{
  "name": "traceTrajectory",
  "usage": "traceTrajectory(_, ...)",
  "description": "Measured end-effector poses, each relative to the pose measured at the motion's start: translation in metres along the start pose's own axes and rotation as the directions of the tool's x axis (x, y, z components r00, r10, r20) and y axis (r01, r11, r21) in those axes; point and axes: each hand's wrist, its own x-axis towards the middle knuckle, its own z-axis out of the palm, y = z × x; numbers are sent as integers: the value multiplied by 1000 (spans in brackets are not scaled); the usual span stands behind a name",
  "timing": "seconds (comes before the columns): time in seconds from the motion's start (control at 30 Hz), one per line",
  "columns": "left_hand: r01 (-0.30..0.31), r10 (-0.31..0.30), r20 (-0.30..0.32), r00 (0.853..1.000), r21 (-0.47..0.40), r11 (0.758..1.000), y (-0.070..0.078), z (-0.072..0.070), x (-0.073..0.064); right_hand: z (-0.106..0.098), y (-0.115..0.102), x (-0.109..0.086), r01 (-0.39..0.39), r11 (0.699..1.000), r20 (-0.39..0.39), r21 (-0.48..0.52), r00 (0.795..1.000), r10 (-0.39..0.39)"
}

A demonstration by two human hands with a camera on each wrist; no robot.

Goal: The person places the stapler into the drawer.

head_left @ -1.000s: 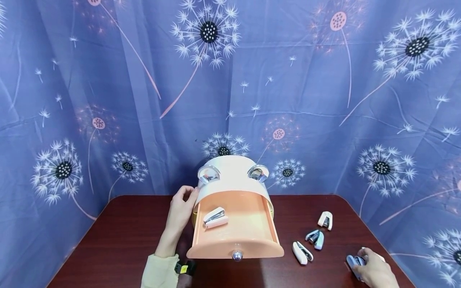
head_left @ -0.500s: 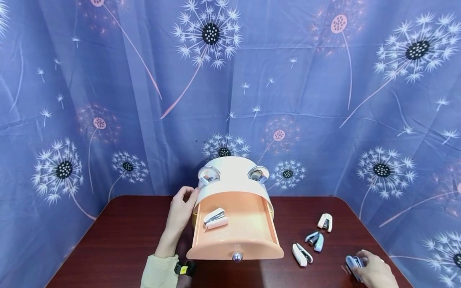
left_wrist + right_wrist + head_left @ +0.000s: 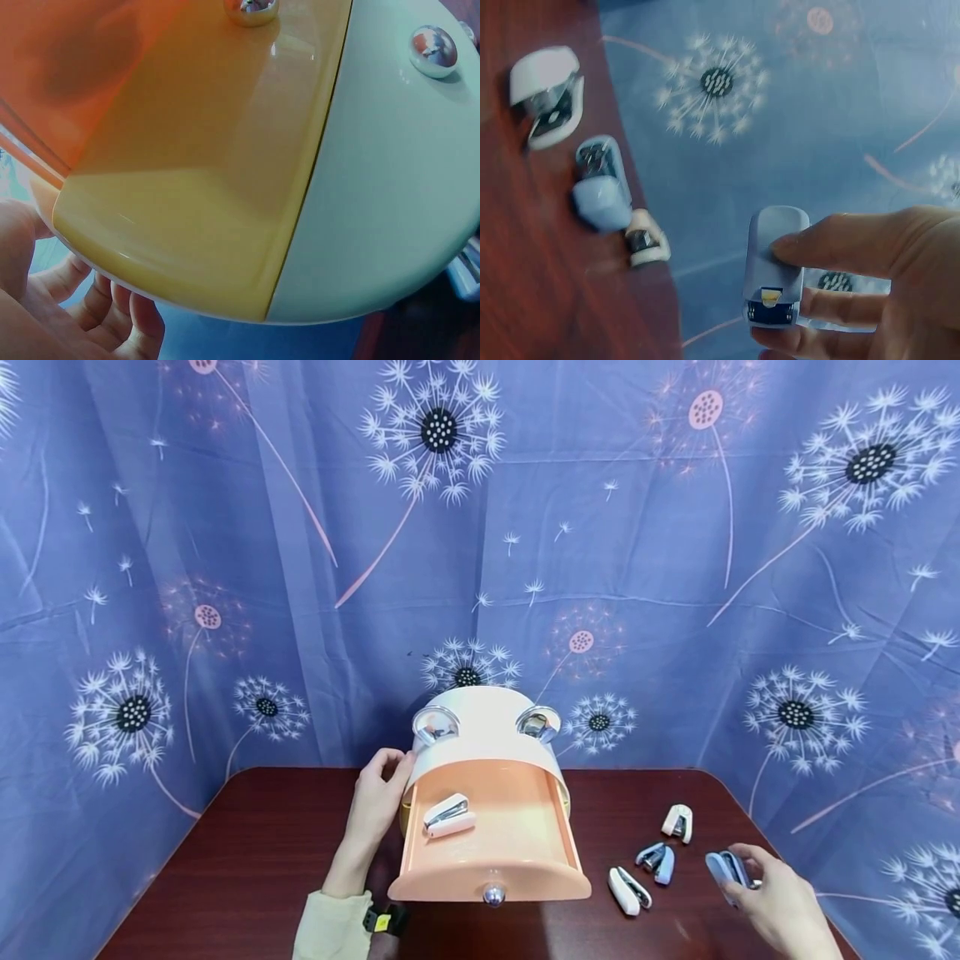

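My right hand (image 3: 780, 893) holds a blue-grey mini stapler (image 3: 772, 255) above the table's right side, thumb on its top, fingers beneath. Something whitish (image 3: 847, 326) shows behind those fingers; I cannot tell whether it is held. My left hand (image 3: 378, 793) rests its fingertips against the left side of a rounded white drawer cabinet (image 3: 483, 714). The cabinet's top drawer (image 3: 517, 827), peach-orange with a silver knob, is pulled out. In it, toward the left, lies a pale pink and white stapler (image 3: 450, 816). Below are a yellow drawer (image 3: 187, 217) and a pale green drawer (image 3: 375, 180), both closed.
On the table (image 3: 247, 860), right of the cabinet, lie a white stapler (image 3: 628, 891), a light blue stapler (image 3: 656, 862) and a cream stapler (image 3: 678, 823). A blue dandelion-print curtain (image 3: 480, 527) stands behind the table.
My right hand has lifted the blue-grey stapler off the table and moved it slightly up and left in the head view. My left hand, the cabinet and the drawer stay put.
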Motion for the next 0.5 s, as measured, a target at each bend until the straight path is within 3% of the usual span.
traceTrajectory(0.27,1,-1,-3,1000,13,1000,0,0,0,-6,-36,0,84,996,-77,42,994,-80)
traceTrajectory(0.37,3,-3,0,1000,11,1000,0,1,0,-7,-52,-2,144,988,-157,48,978,-135)
traceTrajectory(0.5,9,-9,0,1000,11,1000,1,1,0,-9,-75,-3,224,974,-261,28,943,-209)
